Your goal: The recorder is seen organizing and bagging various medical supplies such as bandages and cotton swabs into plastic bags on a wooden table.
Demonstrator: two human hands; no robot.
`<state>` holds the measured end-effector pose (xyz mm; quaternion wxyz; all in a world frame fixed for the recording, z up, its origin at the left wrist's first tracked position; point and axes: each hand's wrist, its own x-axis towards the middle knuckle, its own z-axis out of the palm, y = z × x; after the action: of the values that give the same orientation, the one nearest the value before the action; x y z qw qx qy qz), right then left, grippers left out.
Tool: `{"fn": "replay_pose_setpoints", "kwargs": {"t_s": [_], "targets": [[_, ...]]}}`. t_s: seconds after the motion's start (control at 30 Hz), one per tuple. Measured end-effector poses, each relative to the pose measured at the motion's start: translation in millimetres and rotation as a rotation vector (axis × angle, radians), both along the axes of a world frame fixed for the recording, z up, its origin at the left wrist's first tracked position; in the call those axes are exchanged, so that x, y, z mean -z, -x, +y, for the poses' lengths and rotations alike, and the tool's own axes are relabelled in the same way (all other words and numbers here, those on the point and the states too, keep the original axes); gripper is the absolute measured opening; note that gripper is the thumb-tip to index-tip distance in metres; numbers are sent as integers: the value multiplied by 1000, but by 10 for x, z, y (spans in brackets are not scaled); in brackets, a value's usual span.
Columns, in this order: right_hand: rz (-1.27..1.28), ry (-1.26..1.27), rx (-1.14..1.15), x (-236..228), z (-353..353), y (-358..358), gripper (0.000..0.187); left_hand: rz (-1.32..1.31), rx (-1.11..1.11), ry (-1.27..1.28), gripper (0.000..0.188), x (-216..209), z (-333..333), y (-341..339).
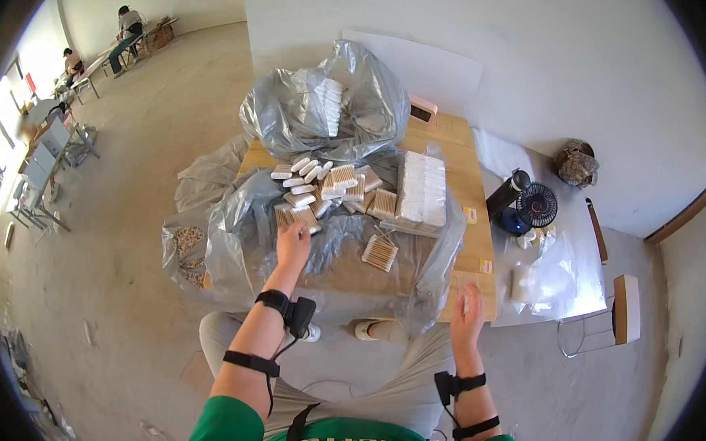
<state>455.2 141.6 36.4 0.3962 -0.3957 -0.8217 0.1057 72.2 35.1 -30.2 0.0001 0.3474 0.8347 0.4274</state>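
Observation:
My left hand [292, 245] reaches over the front of a loose pile, its fingers closed at the edge of a pack of cotton swabs [294, 217]. Behind it lie several more swab packs [342, 177], some showing wooden sticks, others white cotton ends. A separate bundle of cotton swabs [380, 253] lies nearer to me, a few sticks poking out of it. A neat block of stacked white packs [421, 188] stands to the right. My right hand [467, 314] is raised by the table's front right edge, fingers extended, with nothing visible in it.
Grey plastic sheeting [244, 227] covers much of the wooden table [468, 181]. A large grey bag [282, 112] with white packs stands at the back. Loose swabs fill a bag [188, 240] at left. A side table holds a black fan [536, 205] and a dark bottle [509, 192].

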Motion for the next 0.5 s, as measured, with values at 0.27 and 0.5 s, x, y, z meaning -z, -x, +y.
{"fn": "replay_pose_setpoints", "kwargs": {"t_s": [0.27, 0.5], "targets": [[105, 65, -293, -274, -470, 630, 16, -378, -38, -230, 13, 318, 244, -60], [122, 345, -321, -360, -539, 1277, 18, -389, -29, -416, 9, -360, -357, -663]]}}
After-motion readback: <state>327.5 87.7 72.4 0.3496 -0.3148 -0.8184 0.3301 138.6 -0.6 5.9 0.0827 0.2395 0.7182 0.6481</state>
